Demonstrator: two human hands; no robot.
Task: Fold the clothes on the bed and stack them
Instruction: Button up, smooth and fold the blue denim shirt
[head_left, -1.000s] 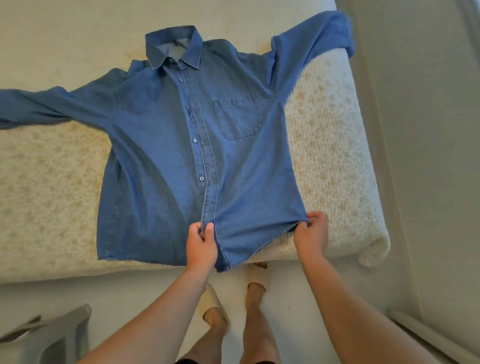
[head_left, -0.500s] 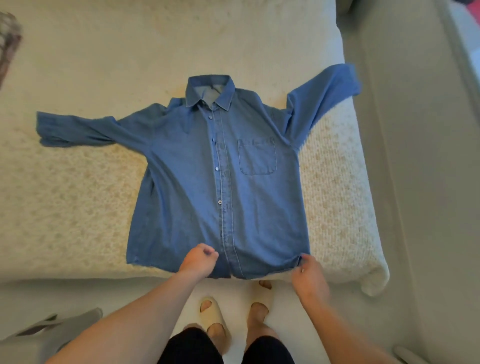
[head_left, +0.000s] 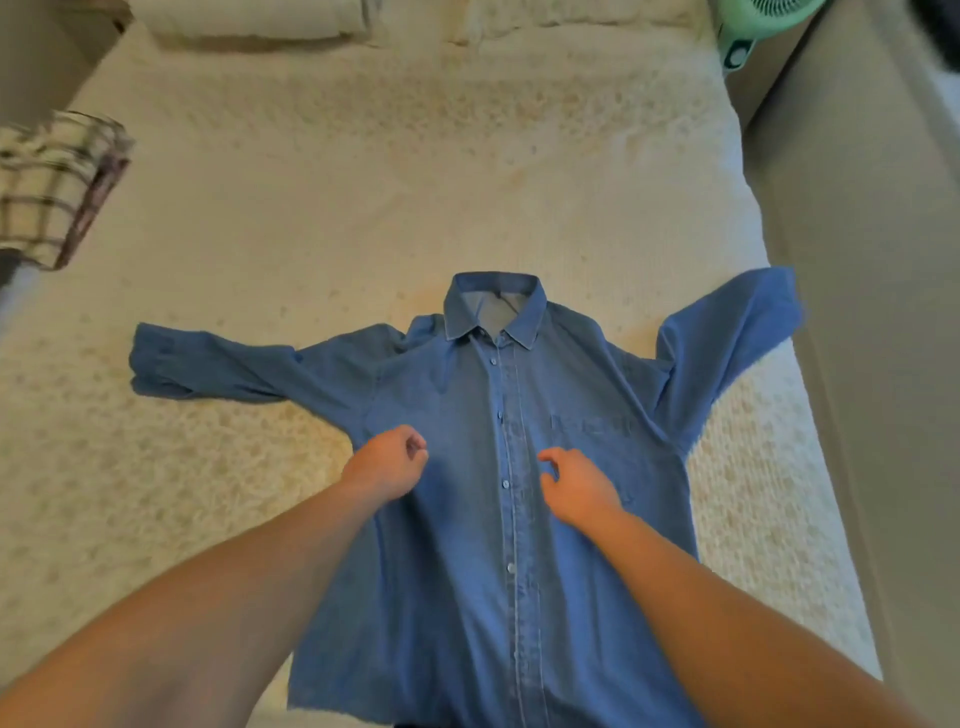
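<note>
A blue denim button-up shirt (head_left: 467, 571) lies face up and buttoned on the cream bed (head_left: 415, 182), collar away from me and both sleeves spread out to the sides. Its right sleeve reaches the bed's right edge. My left hand (head_left: 387, 465) hovers over the shirt's chest left of the button line, fingers curled into a loose fist with nothing in it. My right hand (head_left: 576, 486) hangs just right of the button line, below the chest pocket, fingers bent and apart, holding nothing.
A folded plaid garment (head_left: 52, 187) sits at the bed's left edge. White folded bedding (head_left: 249, 18) lies at the head of the bed. A mint-green fan (head_left: 753, 26) stands beyond the top right corner. A narrow floor strip (head_left: 857, 312) runs along the right side.
Both hands let go of the shirt's bottom hem and moved up over its chest. The view has shifted forward, showing more of the bed.
</note>
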